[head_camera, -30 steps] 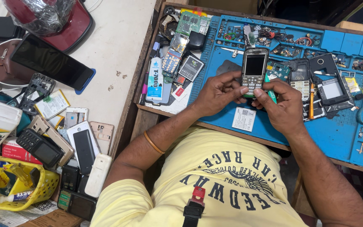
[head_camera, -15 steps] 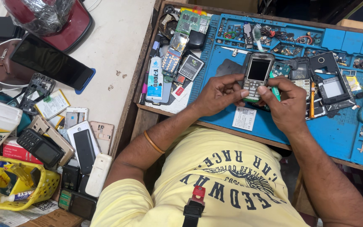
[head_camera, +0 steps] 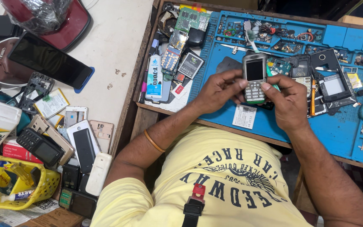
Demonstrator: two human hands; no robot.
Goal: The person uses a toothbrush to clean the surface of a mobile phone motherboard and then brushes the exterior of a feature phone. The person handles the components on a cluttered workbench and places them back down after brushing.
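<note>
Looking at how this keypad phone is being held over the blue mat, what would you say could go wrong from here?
The grey keypad phone is pinched only at its sides by the left hand and right hand, so it could slip onto the blue mat.

Loose screws and small parts fill the mat's compartments; a knock from either wrist might scatter them.

The white glue tube lies near the left forearm and could get nudged off the tray edge.

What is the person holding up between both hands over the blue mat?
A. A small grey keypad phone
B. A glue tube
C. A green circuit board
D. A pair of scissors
A. Both the left hand and the right hand grip a small grey keypad phone, screen and keys facing up, above the blue mat; the glue tube lies untouched at the mat's left edge.
</note>
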